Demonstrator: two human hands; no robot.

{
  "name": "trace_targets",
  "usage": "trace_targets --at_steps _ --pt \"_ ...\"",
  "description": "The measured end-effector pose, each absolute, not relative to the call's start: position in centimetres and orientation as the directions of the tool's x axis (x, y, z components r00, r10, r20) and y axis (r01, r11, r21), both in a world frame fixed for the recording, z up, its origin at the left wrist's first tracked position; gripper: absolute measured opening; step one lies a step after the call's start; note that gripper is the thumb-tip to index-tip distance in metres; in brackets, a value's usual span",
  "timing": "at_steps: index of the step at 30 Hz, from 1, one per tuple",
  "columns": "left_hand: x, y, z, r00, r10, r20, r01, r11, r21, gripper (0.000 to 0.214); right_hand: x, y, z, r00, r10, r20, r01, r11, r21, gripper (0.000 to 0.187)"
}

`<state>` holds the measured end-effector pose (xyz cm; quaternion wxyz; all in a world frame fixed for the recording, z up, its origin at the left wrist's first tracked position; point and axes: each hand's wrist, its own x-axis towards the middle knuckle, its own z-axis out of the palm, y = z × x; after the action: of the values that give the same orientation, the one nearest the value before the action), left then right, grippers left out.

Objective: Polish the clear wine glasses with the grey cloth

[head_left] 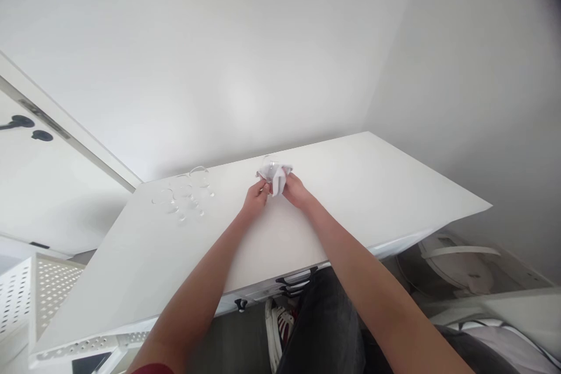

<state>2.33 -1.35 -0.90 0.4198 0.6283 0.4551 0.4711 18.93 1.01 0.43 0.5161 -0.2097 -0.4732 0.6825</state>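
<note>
Over the white tabletop, a white cloth is wrapped around part of a clear glass, whose rounded far end shows above the folds. My left hand is closed, its fingers pinching the near part of the glass beside the cloth. From the other side, my right hand grips the bunched cloth against the glass, with its fingertips partly hidden in the fabric. Left of my hands stand several clear stemmed glasses in a close group, their outlines faint against the white surface.
A white wall rises behind the table. On the left are a door with a black handle and a white perforated rack. Black drawer handles line the front edge, near my legs. A round appliance door shows at lower right.
</note>
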Motion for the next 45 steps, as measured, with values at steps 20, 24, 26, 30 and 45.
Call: trace_targets --at_steps 20,24,26,30,45 --pt "1.6 -1.8 0.7 0.003 0.978 0.210 -0.163 -0.207 0.965 0.045 19.0 0.8 0.4 -0.424 0.905 -0.030 -0.490 -0.257 -0.833 0.040" --pt "1.6 -1.8 0.7 0.154 0.971 0.183 -0.220 -0.147 0.964 0.057 19.0 0.1 0.8 -0.544 0.838 -0.040 -0.422 -0.314 -0.851 0.043" --pt "1.6 -1.8 0.6 0.157 0.973 0.169 -0.249 -0.127 0.960 0.062 19.0 0.0 0.9 -0.587 0.809 -0.040 -0.366 -0.308 -0.878 0.044" --pt "1.4 -1.6 0.6 0.142 0.974 0.179 -0.303 -0.129 0.944 0.068 19.3 0.1 0.8 -0.659 0.751 -0.042 -0.230 -0.254 -0.940 0.043" --pt "1.2 -1.5 0.7 0.088 0.965 0.245 -0.297 -0.210 0.932 0.054 19.3 0.7 0.2 -0.532 0.843 -0.074 -0.279 -0.258 -0.925 0.048"
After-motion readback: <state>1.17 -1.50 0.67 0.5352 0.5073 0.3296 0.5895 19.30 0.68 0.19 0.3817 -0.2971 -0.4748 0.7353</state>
